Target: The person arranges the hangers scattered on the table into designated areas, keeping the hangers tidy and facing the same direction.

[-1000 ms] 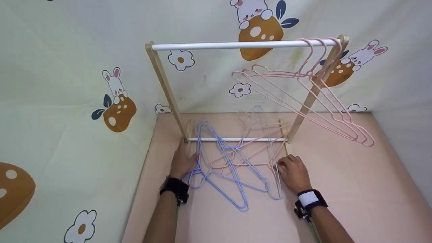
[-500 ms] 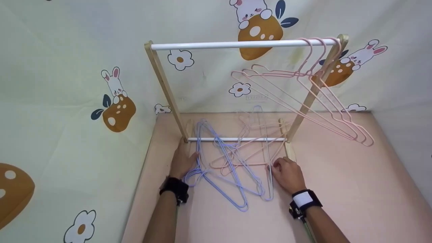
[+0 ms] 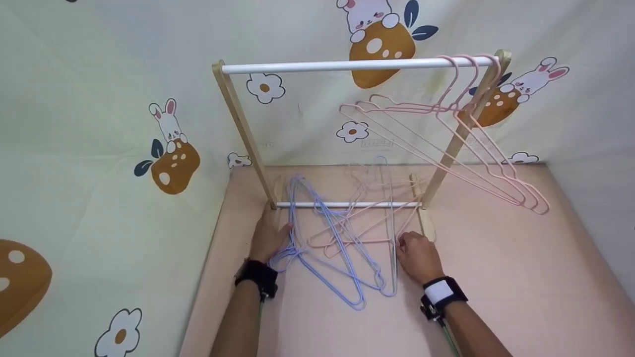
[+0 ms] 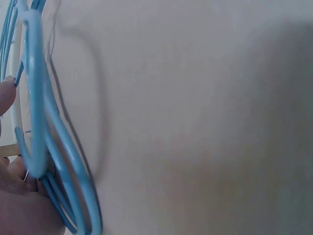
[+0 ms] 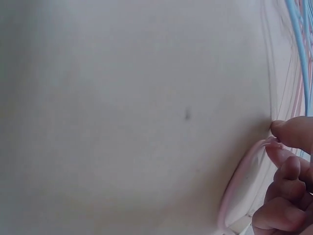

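On my feed, the right hand point(image 3: 419, 254) pinches a loose pink hanger of thin, smooth-looking wire point(image 5: 235, 181) between thumb and forefinger, the other fingers folded inward. The hanger lies low on the pale pink surface point(image 3: 536, 277), by the right foot of the slim A-shaped wooden rack point(image 3: 245, 134); I can't tell whether the pinched part is hook or shoulder. The left hand point(image 3: 268, 240) rests at the rack's left foot, thumb at the edge of the glossy blue wire hangers point(image 4: 36, 98); its fingers are mostly hidden, so I cannot tell what they hold.

Handling estimate: light, springy yet stiff, not fragile, probably slippery along the coating. Main risk, snagging: pink and blue frames overlap across the round white lower rail point(image 3: 305, 204). I'd take hold at the neck under the hook, where balance should be best.

Containers: none noted. Nearest to a holder is the round white upper rail point(image 3: 322, 65), with three hung pink hangers point(image 3: 439, 107) at its right end.
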The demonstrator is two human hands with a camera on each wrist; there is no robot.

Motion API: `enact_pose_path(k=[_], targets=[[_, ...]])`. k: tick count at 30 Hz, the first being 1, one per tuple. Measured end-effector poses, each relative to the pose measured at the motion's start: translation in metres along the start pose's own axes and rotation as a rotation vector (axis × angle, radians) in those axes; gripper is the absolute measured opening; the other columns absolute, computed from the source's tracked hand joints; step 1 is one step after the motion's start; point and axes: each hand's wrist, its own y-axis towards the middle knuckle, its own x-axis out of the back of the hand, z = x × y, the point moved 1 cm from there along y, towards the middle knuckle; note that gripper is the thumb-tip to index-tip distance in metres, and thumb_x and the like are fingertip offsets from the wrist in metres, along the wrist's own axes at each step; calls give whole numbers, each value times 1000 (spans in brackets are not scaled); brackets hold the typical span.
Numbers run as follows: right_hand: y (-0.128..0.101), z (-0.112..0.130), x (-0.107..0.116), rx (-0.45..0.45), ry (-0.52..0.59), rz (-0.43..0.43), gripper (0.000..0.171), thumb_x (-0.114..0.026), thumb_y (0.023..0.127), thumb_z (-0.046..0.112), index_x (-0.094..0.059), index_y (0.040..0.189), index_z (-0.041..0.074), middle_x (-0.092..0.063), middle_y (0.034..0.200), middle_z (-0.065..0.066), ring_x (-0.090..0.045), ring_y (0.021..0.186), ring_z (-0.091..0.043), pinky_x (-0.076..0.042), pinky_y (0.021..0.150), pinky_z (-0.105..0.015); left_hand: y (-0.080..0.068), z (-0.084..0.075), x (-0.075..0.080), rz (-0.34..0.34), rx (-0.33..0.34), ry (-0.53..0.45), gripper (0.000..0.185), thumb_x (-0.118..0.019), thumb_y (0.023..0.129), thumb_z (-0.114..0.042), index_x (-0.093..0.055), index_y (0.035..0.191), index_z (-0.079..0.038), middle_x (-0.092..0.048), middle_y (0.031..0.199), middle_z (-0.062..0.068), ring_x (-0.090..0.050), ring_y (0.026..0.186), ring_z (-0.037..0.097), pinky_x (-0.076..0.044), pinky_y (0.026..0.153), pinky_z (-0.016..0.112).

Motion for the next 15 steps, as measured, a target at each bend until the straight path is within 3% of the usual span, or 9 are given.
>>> enact_pose_path(k=[6,15], targets=[[-1,-2,5,17,-21,10,9,-84,92,0,-75,88,-1,-70,82,-11,-70,70,-32,-58,62,-49,-1,-2,0,3,4,-3,101,-75,104,-31,-9,178,-11,-28,174,31,-29,159,53,-24,128,65],[1,-13,16,10,-82,-15,7,-77,90,-7,-78,96,-5,-75,93,-19,-73,76,-47,-59,64,-59,0,0,0,-6,-24,-19,101,-77,103,-30,-11,178,-11,-31,173,31,-30,159,52,-24,129,63]])
